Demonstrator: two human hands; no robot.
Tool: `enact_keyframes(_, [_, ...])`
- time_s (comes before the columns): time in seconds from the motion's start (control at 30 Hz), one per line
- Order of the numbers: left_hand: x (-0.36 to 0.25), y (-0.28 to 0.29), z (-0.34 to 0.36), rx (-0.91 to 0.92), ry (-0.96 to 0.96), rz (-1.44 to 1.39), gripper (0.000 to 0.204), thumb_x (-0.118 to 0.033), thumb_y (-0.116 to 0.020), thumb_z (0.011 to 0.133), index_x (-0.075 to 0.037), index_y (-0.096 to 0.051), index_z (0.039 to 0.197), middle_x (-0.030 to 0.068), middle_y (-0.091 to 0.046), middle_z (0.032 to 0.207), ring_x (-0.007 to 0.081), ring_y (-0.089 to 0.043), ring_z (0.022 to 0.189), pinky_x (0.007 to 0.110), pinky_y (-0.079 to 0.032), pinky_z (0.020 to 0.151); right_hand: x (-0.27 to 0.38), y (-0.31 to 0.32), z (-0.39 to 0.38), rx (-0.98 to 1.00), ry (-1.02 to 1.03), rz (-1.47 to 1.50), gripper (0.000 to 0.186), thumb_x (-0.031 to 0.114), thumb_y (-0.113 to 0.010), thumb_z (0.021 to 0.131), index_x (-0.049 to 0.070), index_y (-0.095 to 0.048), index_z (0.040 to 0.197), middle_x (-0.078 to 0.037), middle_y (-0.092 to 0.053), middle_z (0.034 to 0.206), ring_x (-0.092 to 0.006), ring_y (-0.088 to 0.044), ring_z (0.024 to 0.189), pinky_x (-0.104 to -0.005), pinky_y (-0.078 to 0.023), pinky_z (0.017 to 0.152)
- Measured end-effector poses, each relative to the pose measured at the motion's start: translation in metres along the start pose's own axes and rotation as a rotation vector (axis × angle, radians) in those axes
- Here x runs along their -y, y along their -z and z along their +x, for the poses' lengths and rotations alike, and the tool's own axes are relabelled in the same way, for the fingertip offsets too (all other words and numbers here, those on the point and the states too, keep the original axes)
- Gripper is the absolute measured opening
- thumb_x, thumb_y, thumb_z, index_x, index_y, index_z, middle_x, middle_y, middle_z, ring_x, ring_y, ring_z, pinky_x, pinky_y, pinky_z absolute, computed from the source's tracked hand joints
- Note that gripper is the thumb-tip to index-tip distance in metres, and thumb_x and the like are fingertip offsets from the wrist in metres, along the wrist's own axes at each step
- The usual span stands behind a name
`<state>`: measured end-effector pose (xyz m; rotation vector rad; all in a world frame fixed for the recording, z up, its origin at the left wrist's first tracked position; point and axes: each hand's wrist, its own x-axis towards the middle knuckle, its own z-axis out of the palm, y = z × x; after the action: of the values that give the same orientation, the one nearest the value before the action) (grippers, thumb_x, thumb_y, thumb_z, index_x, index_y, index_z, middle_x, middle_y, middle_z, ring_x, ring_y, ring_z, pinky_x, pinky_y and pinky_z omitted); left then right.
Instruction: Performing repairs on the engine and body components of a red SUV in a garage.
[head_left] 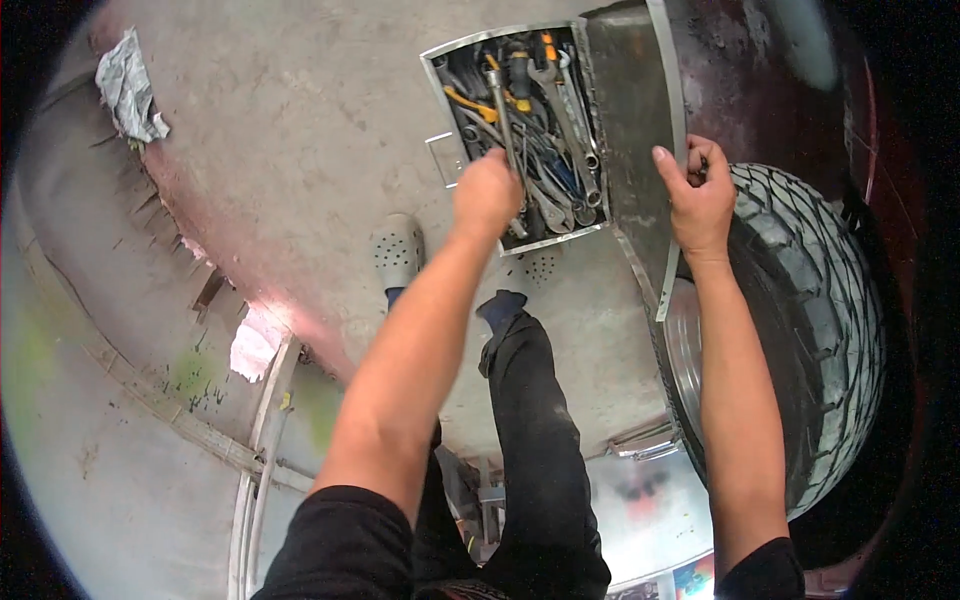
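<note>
A metal toolbox [548,243] stands in front of me with its lid [633,110] swung up to the right. Spanners [575,130], long metal bars and pliers with yellow handles [470,103] lie jumbled inside. My left hand [485,195] is closed at the box's near left side, beside a long steel bar [500,100] with a thicker socket-like end; its fingers hide what they grip. At the lid's outer edge is my right hand [702,195], thumb raised over the lid and fingers curled round something dark, mostly hidden.
A large treaded tyre [800,330] stands close on the right, by a dark red panel [735,60]. Crumpled silvery sheeting [130,88] lies at the far left, beside a pale curved panel [110,440]. My grey clog [398,250] is on the concrete floor [290,120].
</note>
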<state>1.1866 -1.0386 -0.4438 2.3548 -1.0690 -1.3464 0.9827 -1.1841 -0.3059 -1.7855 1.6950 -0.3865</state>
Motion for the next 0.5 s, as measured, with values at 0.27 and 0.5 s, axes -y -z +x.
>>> enact_keyframes(0.27, [-0.031,0.008,0.072,-0.2,-0.486,0.533,0.022,-0.016,-0.057,0.095,-0.012,-0.074,0.109,0.017,-0.071,0.101,0.0367,-0.07,0.102,0.05,-0.057,0.088,-0.011,0.013,0.012,0.026,0.042,0.101,0.04,0.032,-0.088,0.084,0.001,-0.066,0.097,-0.002,-0.053,0.077,-0.0164,-0.051,0.071,-0.0322,-0.048,0.067])
enact_keyframes(0.5, [-0.09,-0.001,0.111,-0.285,-0.766,0.771,0.029,-0.023,-0.054,0.101,-0.016,-0.07,0.125,0.0103,-0.067,0.119,0.0294,-0.056,0.127,0.05,-0.045,0.104,-0.032,0.032,0.022,0.053,0.042,0.144,0.041,0.031,-0.088,0.084,0.001,-0.061,0.089,-0.005,-0.054,0.075,-0.0179,-0.052,0.071,-0.0347,-0.049,0.068])
